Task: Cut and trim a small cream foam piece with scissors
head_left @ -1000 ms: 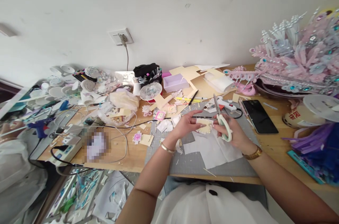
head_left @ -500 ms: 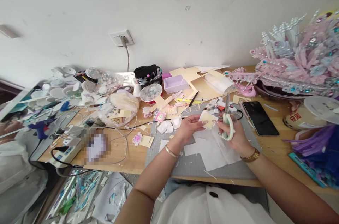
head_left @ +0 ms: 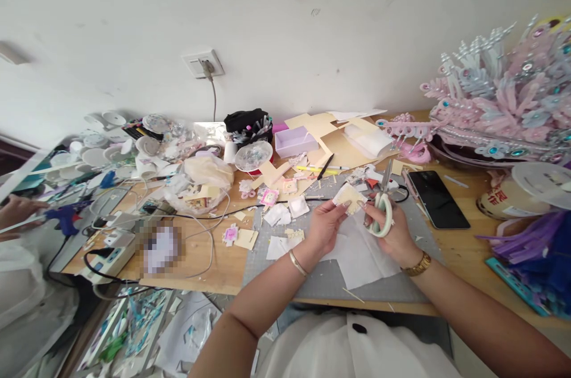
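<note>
- Left hand: pinched the cream piece between thumb and fingers.
- Right hand: closed around the scissors, fingertips near the cream piece.
- Cream piece: was above the cutting mat.

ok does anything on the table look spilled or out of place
Small scraps litter the wooden table and gray mat, and a thin pale strip lies askew at the mat's front edge. Nothing looks clearly spilled or broken.
</note>
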A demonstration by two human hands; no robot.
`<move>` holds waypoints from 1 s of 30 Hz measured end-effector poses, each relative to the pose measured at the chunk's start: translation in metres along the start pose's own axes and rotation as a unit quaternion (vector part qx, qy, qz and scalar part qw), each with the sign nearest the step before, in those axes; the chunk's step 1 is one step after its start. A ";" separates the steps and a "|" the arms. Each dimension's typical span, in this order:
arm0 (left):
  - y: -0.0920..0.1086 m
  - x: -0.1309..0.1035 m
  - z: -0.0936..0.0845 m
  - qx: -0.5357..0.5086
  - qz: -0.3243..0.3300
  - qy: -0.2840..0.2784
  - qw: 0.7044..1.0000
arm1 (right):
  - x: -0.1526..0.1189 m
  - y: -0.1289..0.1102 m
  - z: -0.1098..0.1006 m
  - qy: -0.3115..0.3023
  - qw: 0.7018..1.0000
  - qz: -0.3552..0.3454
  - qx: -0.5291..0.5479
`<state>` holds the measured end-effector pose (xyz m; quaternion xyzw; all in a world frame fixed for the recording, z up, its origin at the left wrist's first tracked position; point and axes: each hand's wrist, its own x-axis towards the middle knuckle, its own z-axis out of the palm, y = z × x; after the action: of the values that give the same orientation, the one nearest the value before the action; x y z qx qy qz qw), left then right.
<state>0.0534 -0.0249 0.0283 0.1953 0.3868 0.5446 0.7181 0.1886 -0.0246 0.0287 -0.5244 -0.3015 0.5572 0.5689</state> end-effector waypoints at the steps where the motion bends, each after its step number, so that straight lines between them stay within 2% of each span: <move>1: 0.000 -0.001 0.001 0.000 0.000 0.001 1.000 | 0.000 0.001 0.000 0.002 1.000 0.000 0.001; 8: -0.001 -0.003 0.003 0.033 0.016 0.018 0.999 | 0.000 0.004 0.000 0.002 1.000 -0.003 0.000; 11: -0.002 -0.002 0.001 0.046 0.018 0.041 0.998 | -0.002 0.005 0.001 -0.004 1.000 -0.004 -0.005; 16: 0.001 0.001 -0.004 0.051 0.017 0.040 0.998 | -0.001 0.002 0.000 -0.025 1.000 -0.001 -0.017; 20: 0.018 0.008 -0.012 0.041 0.006 0.039 0.998 | 0.002 -0.005 -0.005 -0.106 0.993 0.029 -0.045; 24: 0.044 0.017 -0.024 0.024 0.003 0.085 0.996 | -0.004 -0.015 -0.008 -0.189 0.978 0.036 -0.077; 27: 0.058 0.022 -0.030 0.024 -0.007 0.107 0.994 | -0.012 -0.021 -0.008 -0.280 0.953 0.041 -0.107; 30: 0.063 0.024 -0.032 0.032 -0.014 0.106 0.994 | -0.014 -0.022 -0.008 -0.344 0.917 0.109 -0.171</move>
<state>-0.0084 0.0138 0.0444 0.1541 0.4806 0.5393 0.6742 0.2004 -0.0363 0.0508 -0.4194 -0.5101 0.7016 0.2678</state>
